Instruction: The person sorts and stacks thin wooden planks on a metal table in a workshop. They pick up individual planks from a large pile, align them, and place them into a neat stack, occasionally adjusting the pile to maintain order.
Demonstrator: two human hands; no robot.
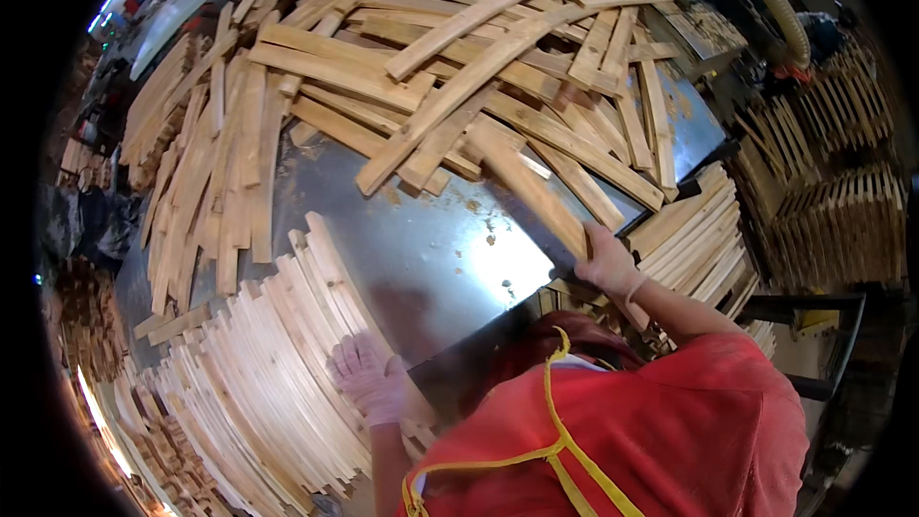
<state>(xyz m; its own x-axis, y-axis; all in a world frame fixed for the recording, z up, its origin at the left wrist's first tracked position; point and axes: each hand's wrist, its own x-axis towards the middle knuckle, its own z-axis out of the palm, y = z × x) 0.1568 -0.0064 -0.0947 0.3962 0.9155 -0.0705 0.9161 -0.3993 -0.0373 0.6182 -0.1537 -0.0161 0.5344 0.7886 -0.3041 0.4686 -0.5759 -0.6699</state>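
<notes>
Two gloved hands at work over a shiny metal counter point(431, 258) heaped with pale wooden slats. Right hand point(605, 263) at the counter's right edge, fingers closed around the near end of one long slat point(525, 184), grip pinching the wood; slat lying flat and running up and left from the hand toward the loose heap of slats point(431, 57), its far end touching that heap. Left hand point(369, 378) laid palm-down, fingers spread, flat on top of the stacked row of slats point(278, 364) along the counter's near left edge, gripping nothing. More neat stacked slats point(694, 239) just beside the right hand, to its right. Red garment with yellow straps point(622, 431) below, between both forearms. Flexible hose point(771, 5) at upper right, well apart from both hands
</notes>
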